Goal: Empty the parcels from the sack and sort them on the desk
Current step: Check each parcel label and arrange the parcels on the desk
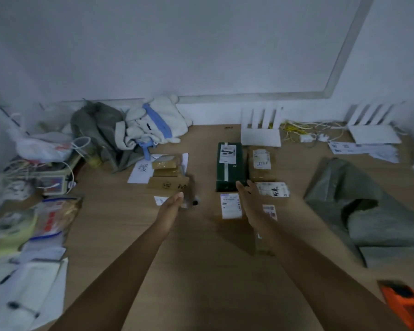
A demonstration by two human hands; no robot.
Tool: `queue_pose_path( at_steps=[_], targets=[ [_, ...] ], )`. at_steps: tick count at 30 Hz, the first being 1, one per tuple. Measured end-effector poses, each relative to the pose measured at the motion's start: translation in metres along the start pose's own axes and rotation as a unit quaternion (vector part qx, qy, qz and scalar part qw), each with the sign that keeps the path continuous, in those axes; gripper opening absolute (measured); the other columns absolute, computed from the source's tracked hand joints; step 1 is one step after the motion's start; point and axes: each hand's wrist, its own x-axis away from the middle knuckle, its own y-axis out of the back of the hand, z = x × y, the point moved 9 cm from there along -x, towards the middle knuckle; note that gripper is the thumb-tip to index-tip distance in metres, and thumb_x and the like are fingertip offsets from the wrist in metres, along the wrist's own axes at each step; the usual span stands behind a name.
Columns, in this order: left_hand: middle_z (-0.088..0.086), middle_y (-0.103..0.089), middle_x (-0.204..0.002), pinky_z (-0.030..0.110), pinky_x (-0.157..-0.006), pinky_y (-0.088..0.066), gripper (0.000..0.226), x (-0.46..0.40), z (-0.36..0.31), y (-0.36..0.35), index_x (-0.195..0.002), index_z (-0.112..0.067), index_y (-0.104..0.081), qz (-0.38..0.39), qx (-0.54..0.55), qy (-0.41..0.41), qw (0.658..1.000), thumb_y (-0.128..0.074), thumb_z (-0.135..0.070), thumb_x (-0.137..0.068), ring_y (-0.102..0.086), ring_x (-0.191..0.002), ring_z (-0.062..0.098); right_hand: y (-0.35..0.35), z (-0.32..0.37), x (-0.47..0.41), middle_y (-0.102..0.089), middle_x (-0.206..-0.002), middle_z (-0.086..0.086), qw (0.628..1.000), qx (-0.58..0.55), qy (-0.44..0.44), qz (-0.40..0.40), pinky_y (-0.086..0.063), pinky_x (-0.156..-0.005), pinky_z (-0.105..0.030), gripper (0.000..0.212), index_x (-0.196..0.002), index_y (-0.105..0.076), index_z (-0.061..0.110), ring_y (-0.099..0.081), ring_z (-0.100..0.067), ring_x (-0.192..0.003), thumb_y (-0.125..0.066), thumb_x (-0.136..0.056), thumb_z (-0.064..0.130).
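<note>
Both hands open and empty over the sorted parcels.

The left hand (171,206) reaches flat toward the brown boxes (169,174); the right hand (250,199) hovers, holding nothing, at the near end of the green parcel (230,166). The grey sack (359,211) lies slumped, apparently emptied, at the right of the desk (201,259). Sorting looks underway; next probably comes squaring the two groups.

The right hand (251,199) covers part of a small labelled parcel (269,211) and the green box's (230,166) near corner. An orange object (402,299) is blurred and cut off at the lower right edge. Label print is too small to read.
</note>
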Motion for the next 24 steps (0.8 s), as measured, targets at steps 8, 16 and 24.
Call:
queue_pose_path(
  at_steps=[8, 16, 24],
  targets=[
    [0.004, -0.053, -0.137, 0.044, -0.111, -0.034, 0.049, 0.018, -0.006, 0.124, -0.134, -0.019, -0.051, -0.004, 0.008, -0.042, 0.999, -0.050, -0.046, -0.093, -0.049, -0.126, 0.023, -0.105, 0.026, 0.062, -0.035, -0.151, -0.009, 1.000, -0.005, 0.017, 0.025, -0.035, -0.106, -0.038, 0.073, -0.150, -0.026, 0.017, -0.038, -0.025, -0.135, -0.054, -0.092, 0.049],
    [0.001, -0.051, -0.140, 0.045, -0.111, -0.034, 0.053, 0.000, 0.000, 0.180, -0.136, -0.022, -0.047, -0.022, 0.012, -0.039, 0.999, -0.050, -0.051, -0.091, -0.048, -0.127, 0.021, -0.164, 0.021, 0.053, -0.038, -0.151, -0.006, 0.997, 0.052, 0.011, 0.049, -0.036, -0.108, -0.048, 0.099, -0.151, -0.022, 0.026, -0.041, -0.026, -0.134, -0.054, -0.072, 0.076],
    [0.004, -0.050, -0.140, 0.045, -0.111, -0.034, 0.053, -0.047, 0.008, 0.201, -0.138, -0.017, -0.045, -0.057, 0.000, -0.021, 0.998, -0.053, -0.042, -0.093, -0.048, -0.128, 0.022, -0.213, 0.004, 0.003, -0.047, -0.139, -0.008, 0.997, -0.029, -0.040, 0.054, -0.044, -0.102, -0.050, 0.072, -0.142, -0.039, 0.020, -0.050, -0.027, -0.121, -0.060, -0.083, 0.056]
  ],
)
